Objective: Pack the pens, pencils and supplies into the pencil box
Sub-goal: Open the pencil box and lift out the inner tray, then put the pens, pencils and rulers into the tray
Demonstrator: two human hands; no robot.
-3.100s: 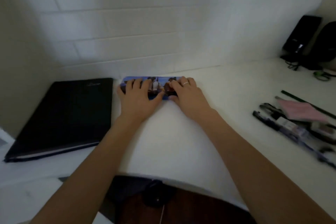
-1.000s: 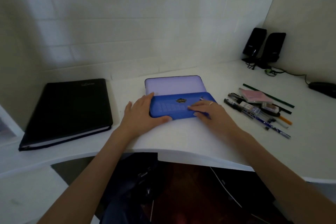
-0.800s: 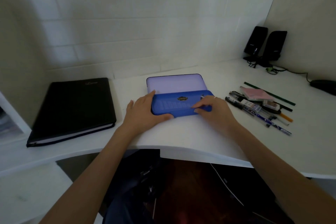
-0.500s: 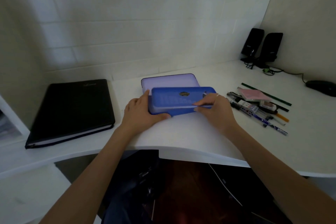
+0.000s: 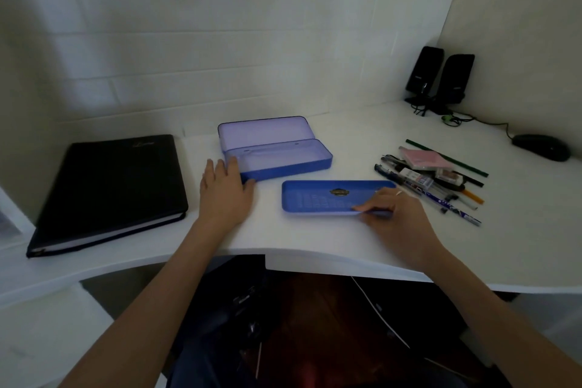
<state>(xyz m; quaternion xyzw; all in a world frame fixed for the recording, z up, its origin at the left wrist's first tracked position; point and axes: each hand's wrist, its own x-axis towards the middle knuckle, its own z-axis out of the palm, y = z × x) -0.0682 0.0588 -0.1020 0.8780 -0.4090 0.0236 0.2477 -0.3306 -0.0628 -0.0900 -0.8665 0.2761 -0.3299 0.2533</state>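
On the white tabletop (image 5: 315,236), the open pencil box (image 5: 277,151) sits mid-desk, the left hand (image 5: 225,190) flat beside it with fingers relaxed. The right hand (image 5: 390,214) pinches the blue inner tray (image 5: 327,198). Pens (image 5: 441,189) lie right.

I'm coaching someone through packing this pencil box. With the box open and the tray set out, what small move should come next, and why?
Probably let go of the blue tray, which the right hand pinches at its near edge, and reach right to the pile of pens. The pencil box lies open with nothing in it, steadied by the left hand, and nothing is packed yet.
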